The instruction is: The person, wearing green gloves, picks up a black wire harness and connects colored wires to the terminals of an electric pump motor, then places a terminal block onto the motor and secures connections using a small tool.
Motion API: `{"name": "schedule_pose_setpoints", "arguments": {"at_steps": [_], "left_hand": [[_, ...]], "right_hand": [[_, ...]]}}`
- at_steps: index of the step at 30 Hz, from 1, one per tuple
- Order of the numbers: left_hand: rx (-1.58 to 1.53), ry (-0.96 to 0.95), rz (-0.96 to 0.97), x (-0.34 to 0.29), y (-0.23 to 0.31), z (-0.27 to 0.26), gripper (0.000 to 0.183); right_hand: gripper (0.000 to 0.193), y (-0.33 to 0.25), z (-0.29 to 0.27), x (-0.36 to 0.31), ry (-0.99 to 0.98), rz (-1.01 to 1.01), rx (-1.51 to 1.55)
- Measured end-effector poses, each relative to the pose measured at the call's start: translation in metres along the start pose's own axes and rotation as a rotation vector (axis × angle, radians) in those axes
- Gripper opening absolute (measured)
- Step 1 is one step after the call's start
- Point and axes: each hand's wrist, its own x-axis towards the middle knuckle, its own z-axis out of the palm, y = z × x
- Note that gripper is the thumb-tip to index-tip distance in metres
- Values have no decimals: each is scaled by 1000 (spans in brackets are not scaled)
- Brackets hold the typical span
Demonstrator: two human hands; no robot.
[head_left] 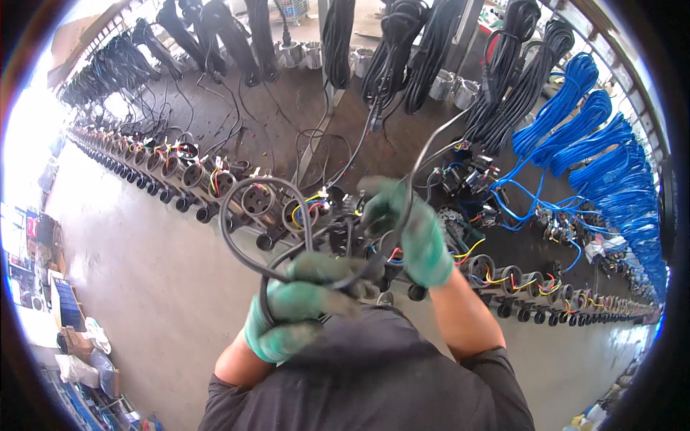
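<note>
Two gloved hands mid-job: left hand (298,305) curled round a looped black cable (307,219) before the bench (190,104); right hand (411,230) part-bent, blurred, can't tell its grip. Round housings (256,200) show exposed wires (471,252); wiring looks unfinished.

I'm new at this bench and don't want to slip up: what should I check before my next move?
1. Left hand holding the black cable: ok, gloved and wrapped around it.
2. Cable free of loops: not ok, it loops beside that hand.
3. Right hand gripping: cannot tell, blurred.
4. Coloured wires inside round housings: not ok, several stick out.
5. Blue cable bundles clear of the hands: ok, off to the right.
</note>
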Motion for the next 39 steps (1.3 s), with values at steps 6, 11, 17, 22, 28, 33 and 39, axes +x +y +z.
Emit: {"name": "schedule_pose_setpoints", "arguments": {"at_steps": [6, 11, 17, 22, 28, 33, 39], "left_hand": [[91, 133, 45, 10, 7, -33, 49], [-251, 115, -113, -2, 6, -62, 46], [-625, 149, -122, -28, -14, -75, 40], [-686, 37, -226, -40, -18, -77, 49], [-671, -147, -228, -61, -24, -98, 50], [-708, -373, -247, -96, -30, -143, 45], [-280, -522, -371, -109, -2, -142, 34]], "right_hand": [[54, -6, -25, 10, 21, -477, 391], [54, -49, -6, -9, -294, -640, 408], [62, 64, 18, -36, 343, -269, 811], [76, 88, 66, -29, 156, -152, 679], [91, 68, 94, 0, -166, -171, 136], [57, 58, 104, -24, -109, -242, -220], [37, 33, 129, -77, 44, -154, 314]]}}
